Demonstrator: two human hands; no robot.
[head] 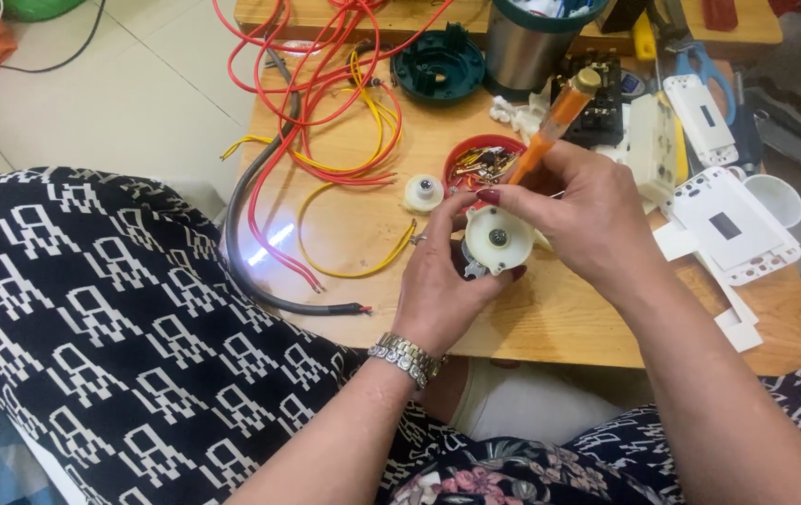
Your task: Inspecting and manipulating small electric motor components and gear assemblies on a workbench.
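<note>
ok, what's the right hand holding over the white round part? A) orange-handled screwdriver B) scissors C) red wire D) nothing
A: the right hand grips an orange-handled screwdriver with its tip angled down toward the white round part, which the left hand holds from below, above the wooden table.

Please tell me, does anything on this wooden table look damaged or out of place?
Yes. The grey cable ends cut, its red cores bared near the table edge. Red wires and yellow wires lie tangled. White switch plates hang over the right edge.
</note>
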